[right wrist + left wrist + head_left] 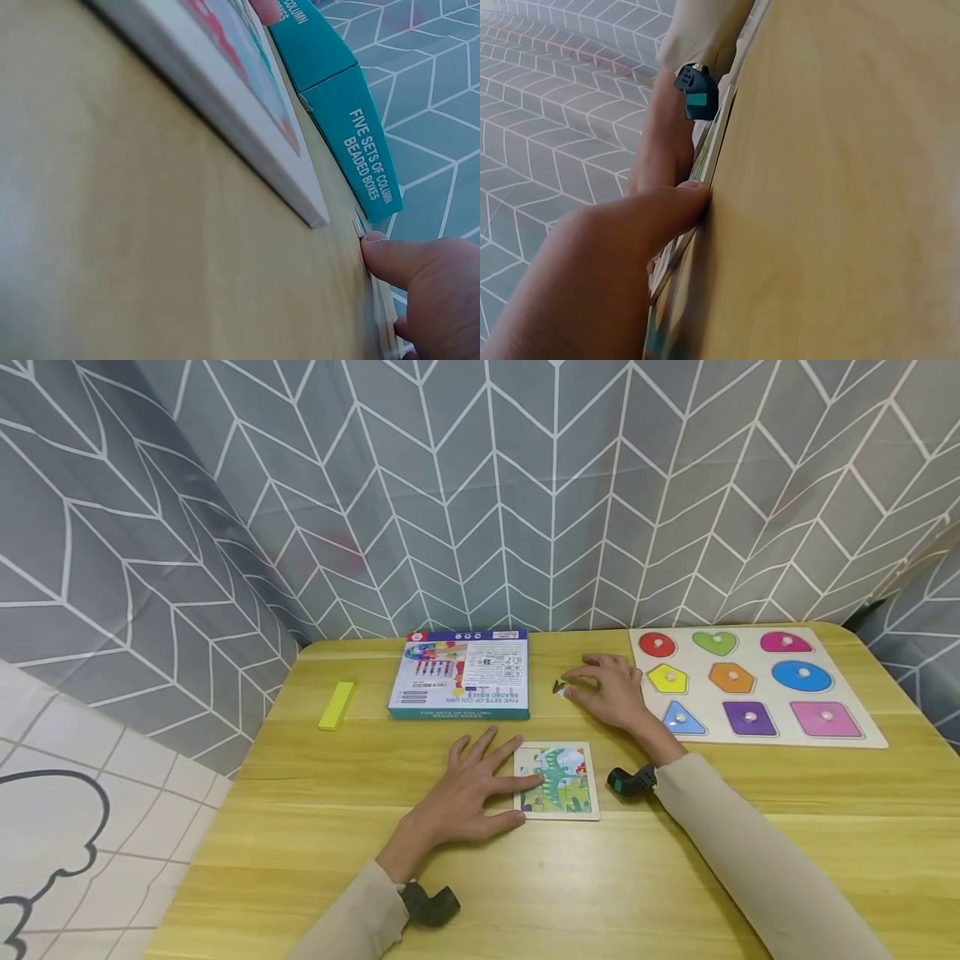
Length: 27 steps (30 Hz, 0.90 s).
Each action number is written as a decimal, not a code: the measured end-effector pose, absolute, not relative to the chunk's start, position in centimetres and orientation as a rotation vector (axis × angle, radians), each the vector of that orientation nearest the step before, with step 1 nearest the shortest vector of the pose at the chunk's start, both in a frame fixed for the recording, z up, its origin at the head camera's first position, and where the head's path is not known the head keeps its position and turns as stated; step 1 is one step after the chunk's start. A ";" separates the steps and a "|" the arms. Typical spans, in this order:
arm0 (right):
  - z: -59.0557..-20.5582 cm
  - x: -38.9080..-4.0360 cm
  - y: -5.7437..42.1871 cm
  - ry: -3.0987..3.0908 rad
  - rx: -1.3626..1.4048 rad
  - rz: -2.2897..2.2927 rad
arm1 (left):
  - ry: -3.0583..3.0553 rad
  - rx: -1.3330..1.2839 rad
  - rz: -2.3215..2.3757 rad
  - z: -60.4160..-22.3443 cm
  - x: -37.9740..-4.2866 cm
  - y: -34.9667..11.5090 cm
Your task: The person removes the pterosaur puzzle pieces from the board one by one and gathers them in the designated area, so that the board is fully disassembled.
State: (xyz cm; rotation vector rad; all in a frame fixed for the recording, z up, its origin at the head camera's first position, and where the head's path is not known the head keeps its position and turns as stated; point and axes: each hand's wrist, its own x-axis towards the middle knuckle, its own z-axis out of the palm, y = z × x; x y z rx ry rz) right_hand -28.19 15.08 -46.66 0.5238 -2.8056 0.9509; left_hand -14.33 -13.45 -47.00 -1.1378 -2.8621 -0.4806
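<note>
A small square jigsaw puzzle (573, 810) with a green dinosaur picture and a pale frame lies on the table. My left hand (476, 789) rests at its left side with the fingers spread; a finger reaches over the picture and the thumb touches the frame's lower left corner. Beyond the puzzle, my right hand (611, 693) pinches a small colourful puzzle piece (559, 687) between thumb and forefinger, low over the tabletop. In the right wrist view the thumb (394, 256) meets the edge of that piece; its far side is hidden.
A teal and purple bead-set box (460, 677) lies at the back of the table (315, 860), left of my right hand. To the right is a board of knobbed shapes (697, 718). A yellow block (337, 706) lies far left. A grey patterned curtain (480, 510) hangs behind.
</note>
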 end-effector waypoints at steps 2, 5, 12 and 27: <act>-46.7 -28.4 14.9 -2.812 0.505 0.961 | -2.861 -1.135 -0.481 -47.0 -14.3 -13.5; -46.7 -28.8 14.7 -2.819 0.479 0.991 | -2.862 -1.127 -0.483 -47.0 -14.4 -13.6; -46.6 -29.6 14.2 -2.825 0.453 0.997 | -2.875 -1.107 -0.498 -47.0 -14.5 -13.8; -46.5 -30.9 13.9 -2.824 0.396 0.988 | -2.855 -1.121 -0.528 -47.0 -14.4 -13.8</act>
